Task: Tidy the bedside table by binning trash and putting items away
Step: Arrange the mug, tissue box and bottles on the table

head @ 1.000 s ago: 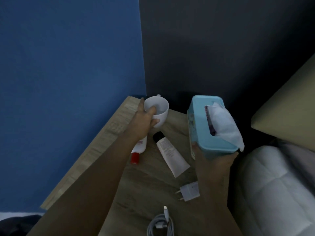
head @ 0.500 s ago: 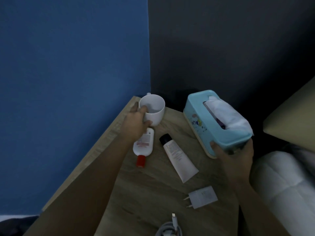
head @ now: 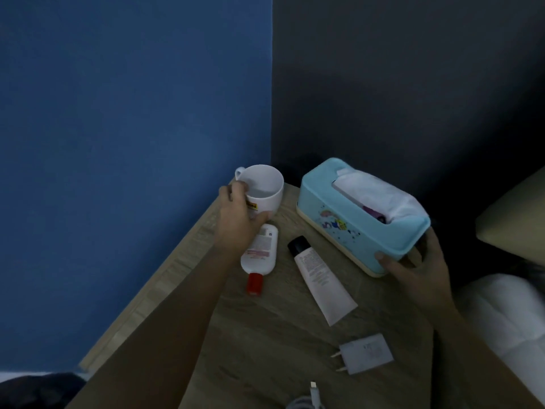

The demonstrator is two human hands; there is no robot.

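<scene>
Left hand (head: 239, 219) clasps white mug (head: 264, 187) at table's 11 o'clock: rigid, breakable, best held by wall (looks empty). Right hand (head: 418, 270) grips light tissue box (head: 354, 219) at 1 o'clock.

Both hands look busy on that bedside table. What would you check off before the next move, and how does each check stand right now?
1. Left hand has a grip on the white mug: ok, fingers wrap its side.
2. Right hand holds the blue tissue box: ok, fingers on its near end.
3. Tissue box sits flat on the table: cannot tell, its near end may be raised.
4. Mug is empty: cannot tell, the inside is dim.
5. Red-capped bottle clear of the left hand: not ok, it lies right under the hand.
6. Tube and charger plug lie clear of both hands: ok.
</scene>
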